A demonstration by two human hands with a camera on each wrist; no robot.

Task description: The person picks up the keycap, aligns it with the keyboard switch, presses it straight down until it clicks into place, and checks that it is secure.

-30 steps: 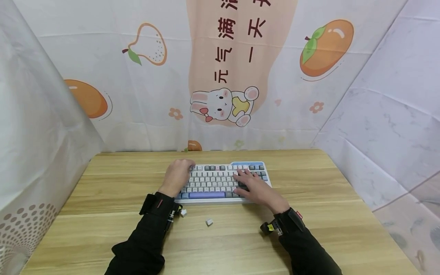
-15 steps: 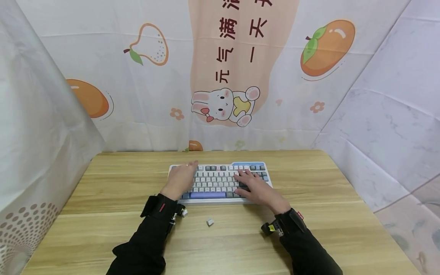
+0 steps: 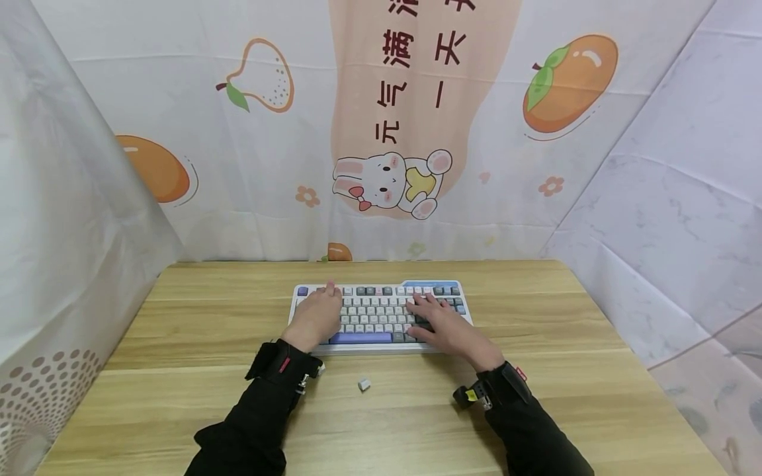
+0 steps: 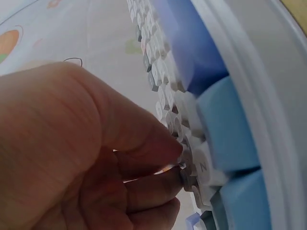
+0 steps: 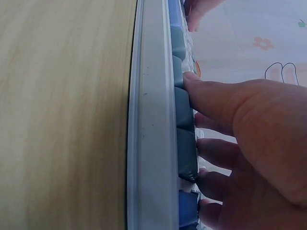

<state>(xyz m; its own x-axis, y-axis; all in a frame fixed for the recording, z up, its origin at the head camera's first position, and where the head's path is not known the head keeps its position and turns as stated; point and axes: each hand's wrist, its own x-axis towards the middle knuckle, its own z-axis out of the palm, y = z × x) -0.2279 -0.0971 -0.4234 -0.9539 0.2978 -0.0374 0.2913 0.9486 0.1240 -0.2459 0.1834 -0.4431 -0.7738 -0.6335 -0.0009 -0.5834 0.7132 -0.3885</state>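
Loose keycap (image 3: pixel 364 385): nearest the person, on the tabletop (image 3: pixel 417 423); the keyboard lies at its 12 o'clock, the left hand at 11, the right at 2, the left being nearer.
Small white piece (image 3: pixel 322 369): at the keycap's 10 o'clock, half hidden by the left cuff (image 3: pixel 286 365); too little shows to identify it.
Right hand (image 3: pixel 445 325): rests across the keyboard's 3 o'clock end, fingers spread, gripping nothing visible.
Keyboard (image 3: pixel 375 311): beneath both hands, long axis running 9 to 3.
Left hand (image 3: pixel 317 314): over the 9 o'clock end, fingers bent, thumb and forefinger nearly meeting.
Pivotal relation: seemingly left fingertips to far row, at 10 o'clock from the keyboard's middle; the left wrist view puts them against a grey key (image 4: pixel 188 178).
Hard to tell: whether that key is pinched or merely touched; the contact is blurred.
Covered: many left-end keys by the left hand, some right-end keys by the right.
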